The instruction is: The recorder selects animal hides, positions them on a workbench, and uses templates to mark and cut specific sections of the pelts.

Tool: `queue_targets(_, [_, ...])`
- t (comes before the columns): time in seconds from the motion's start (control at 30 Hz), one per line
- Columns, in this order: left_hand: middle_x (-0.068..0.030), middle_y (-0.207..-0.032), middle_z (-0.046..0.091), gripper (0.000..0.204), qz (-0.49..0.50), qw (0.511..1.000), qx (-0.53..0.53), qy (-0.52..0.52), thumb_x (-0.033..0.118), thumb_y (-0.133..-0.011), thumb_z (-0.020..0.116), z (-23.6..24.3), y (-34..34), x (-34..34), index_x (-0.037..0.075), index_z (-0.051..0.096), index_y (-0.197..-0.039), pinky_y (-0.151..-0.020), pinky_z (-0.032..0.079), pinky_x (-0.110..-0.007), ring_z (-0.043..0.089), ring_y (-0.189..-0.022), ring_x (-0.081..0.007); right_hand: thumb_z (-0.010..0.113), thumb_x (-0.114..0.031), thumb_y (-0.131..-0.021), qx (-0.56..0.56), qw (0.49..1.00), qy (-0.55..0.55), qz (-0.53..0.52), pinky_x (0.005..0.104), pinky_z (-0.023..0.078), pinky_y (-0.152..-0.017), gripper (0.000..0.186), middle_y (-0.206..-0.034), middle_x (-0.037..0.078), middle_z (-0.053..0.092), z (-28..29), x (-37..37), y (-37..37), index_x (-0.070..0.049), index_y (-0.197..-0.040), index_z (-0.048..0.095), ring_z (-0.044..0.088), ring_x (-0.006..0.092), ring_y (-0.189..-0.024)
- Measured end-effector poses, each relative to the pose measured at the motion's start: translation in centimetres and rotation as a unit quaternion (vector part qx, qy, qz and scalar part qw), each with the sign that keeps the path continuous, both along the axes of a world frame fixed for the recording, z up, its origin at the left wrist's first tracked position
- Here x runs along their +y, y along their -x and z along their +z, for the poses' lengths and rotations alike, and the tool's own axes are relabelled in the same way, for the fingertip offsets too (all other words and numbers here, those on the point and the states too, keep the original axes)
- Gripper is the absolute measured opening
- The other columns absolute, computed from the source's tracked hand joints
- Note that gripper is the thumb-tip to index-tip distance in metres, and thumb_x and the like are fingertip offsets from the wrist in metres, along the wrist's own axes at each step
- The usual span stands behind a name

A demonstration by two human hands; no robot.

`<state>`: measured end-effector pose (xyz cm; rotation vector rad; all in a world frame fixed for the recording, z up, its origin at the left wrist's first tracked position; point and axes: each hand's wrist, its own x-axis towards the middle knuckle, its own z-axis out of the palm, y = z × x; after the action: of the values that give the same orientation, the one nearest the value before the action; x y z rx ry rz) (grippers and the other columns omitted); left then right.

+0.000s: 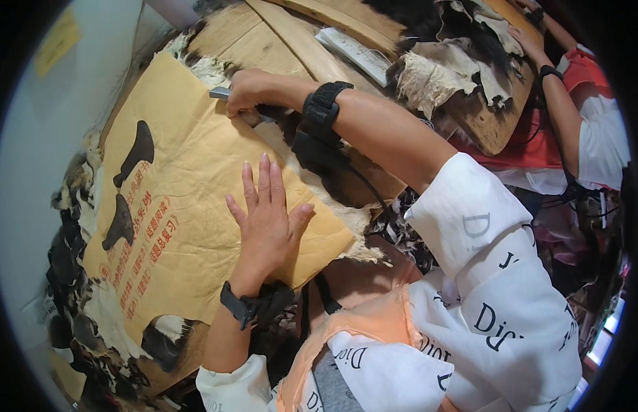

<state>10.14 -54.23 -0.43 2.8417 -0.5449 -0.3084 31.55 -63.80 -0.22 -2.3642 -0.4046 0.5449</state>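
Paper: the big yellow sheet (195,144) lies aslant on your left, covering most of the surface (226,34) in front of you, with hide and fur showing along its borders.
Look of the paper: dull golden yellow, softly creased all over, its right edge nearly straight and its lower right corner reaching toward your body.
Print: several rows of red characters run slantwise over its left part.
Dark shapes: two curved, blade-like forms, an upper one (135,152) and a lower one (120,223), sit near the left edge; they look like openings onto dark fur.
Notch: a rounded gap in the lower edge shows a black and white patch (169,338).
Left hand: your left hand (265,223) lies palm down on the paper, right of the print, fingers spread wide, thumb out toward the right edge.
Right hand: your right hand (247,93) is at the upper right edge of the paper, fingers curled tight around a tool.
Tool: a grey metal end (219,92) sticks out left of your fist; the rest is mostly hidden, so its kind cannot be told.
Hide: a pale, ragged strip (363,250) shows past the lower right corner.
Fur: black and white tufts (68,254) line the left side.
Co-worker: at upper right, another person's hand (526,44) is by a loose pelt (435,72).
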Motion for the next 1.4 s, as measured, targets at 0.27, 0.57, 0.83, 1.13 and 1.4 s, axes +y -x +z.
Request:
queue_targets(0.27, [-0.0114, -0.146, 0.011, 0.079, 0.014, 0.998, -0.049, -0.032, 0.05, -0.082, 0.047, -0.3, 0.6, 0.0, 0.001, 0.019, -0.137, -0.096, 0.005, -0.066, 0.005, -0.134, -0.0347, 0.064, -0.036, -0.066, -0.139, 0.99, 0.001, -0.002, 0.0357, 0.048, -0.06, 0.034, -0.067, 0.012, 0.063, 2.3, -3.2, 0.0, -0.004, -0.078, 0.066, 0.061, 0.0262, -0.065])
queue_targets(0.57, [-0.0119, -0.145, 0.014, 0.077, 0.024, 0.998, -0.062, -0.008, 0.049, -0.082, 0.047, 0.2, 0.9, -0.1, 0.001, 0.022, -0.136, -0.096, 0.007, -0.066, 0.008, -0.134, -0.0343, 0.07, -0.032, -0.069, -0.281, 0.917, 0.21, -0.187, 0.0411, 0.05, -0.069, 0.036, -0.087, 0.019, 0.063, 1.2, -9.2, 1.6, 0.0, -0.084, 0.064, 0.061, 0.034, -0.084])
queue_targets(0.83, [-0.0104, -0.146, 0.014, 0.076, 0.033, 0.995, -0.079, 0.051, 0.049, -0.082, 0.048, -0.1, 0.9, -0.1, 0.002, 0.022, -0.137, -0.098, 0.006, -0.065, 0.006, -0.135, -0.0306, 0.065, -0.031, -0.06, -0.298, 0.928, 0.118, -0.192, 0.0426, 0.048, -0.069, 0.042, -0.079, 0.026, 0.061, 0.5, -10.2, 0.6, 0.005, -0.082, 0.06, 0.06, 0.0382, -0.076])
queue_targets(1.13, [-0.0143, -0.145, 0.014, 0.066, 0.08, 0.989, 0.052, 0.115, 0.051, -0.084, 0.044, 3.1, 3.2, 6.3, 0.008, 0.032, -0.133, -0.098, 0.008, -0.066, 0.003, -0.134, -0.0354, 0.068, -0.014, -0.064, -0.313, 0.934, -0.06, 0.158, 0.0361, 0.044, -0.064, 0.037, -0.08, 0.013, 0.055, 6.8, 1.3, 5.8, -0.006, -0.099, 0.062, 0.056, 0.0281, -0.069])
queue_targets(1.4, [-0.011, -0.144, 0.017, 0.06, 0.262, 0.965, -0.016, 0.012, 0.051, -0.083, 0.046, 2.0, 10.1, 15.1, 0.02, 0.037, -0.132, -0.091, 0.01, -0.072, 0.007, -0.132, -0.0384, 0.063, -0.01, -0.065, -0.273, 0.896, -0.045, 0.347, 0.0391, 0.047, -0.069, 0.044, -0.094, 0.015, 0.053, 3.5, 13.8, 6.3, -0.01, -0.108, 0.06, 0.057, 0.033, -0.081])
